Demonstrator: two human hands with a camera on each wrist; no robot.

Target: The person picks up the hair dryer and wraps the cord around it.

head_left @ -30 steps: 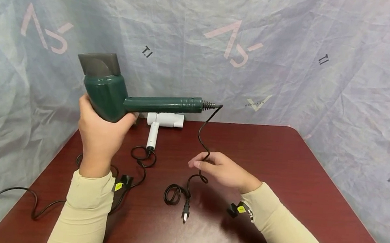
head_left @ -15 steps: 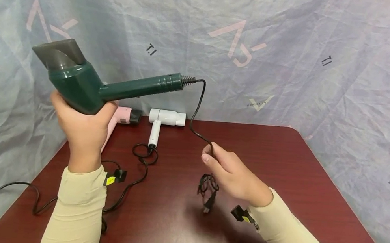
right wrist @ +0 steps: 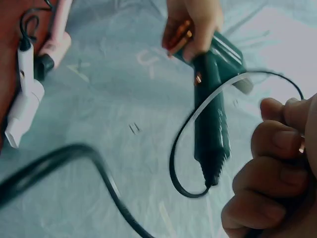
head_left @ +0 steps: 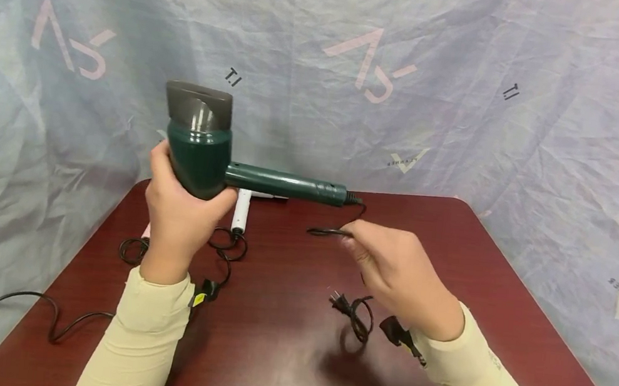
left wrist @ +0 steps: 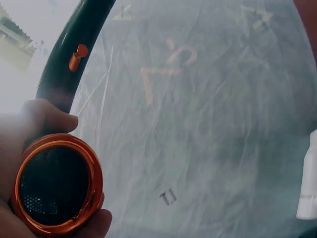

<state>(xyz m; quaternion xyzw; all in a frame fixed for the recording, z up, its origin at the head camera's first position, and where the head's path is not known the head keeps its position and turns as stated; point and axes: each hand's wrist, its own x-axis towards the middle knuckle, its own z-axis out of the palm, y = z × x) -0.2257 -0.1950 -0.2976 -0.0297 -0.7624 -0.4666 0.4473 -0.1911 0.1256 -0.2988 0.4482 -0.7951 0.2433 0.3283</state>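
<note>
My left hand point(head_left: 179, 217) grips a dark green hair dryer point(head_left: 198, 156) round its body, raised over the table. Its brown flat nozzle point(head_left: 199, 106) points up and the handle point(head_left: 288, 184) reaches right. The left wrist view shows the copper-coloured ring point(left wrist: 95, 183) round the rear grille, with thumb and fingers about it. Over the table's middle right, my right hand point(head_left: 397, 271) holds the dryer's black cord point(head_left: 328, 233), fingers curled round it. A loop of cord sticks out past the fingertips. Below the hand hang the two-pin plug point(head_left: 340, 303) and a coil of cord.
At the back of the dark red table point(head_left: 272, 334) lies a white hair dryer point(head_left: 241, 211), partly hidden behind the green one. Beside it lies a pink hair dryer point(right wrist: 58, 44). A black cord point(head_left: 55, 323) crosses the left edge. Grey cloth point(head_left: 303, 41) hangs behind.
The green hair dryer went up and left, then came back right and lower, its handle now nearly level. My right hand closed on the cord and lifted the plug off the table.
</note>
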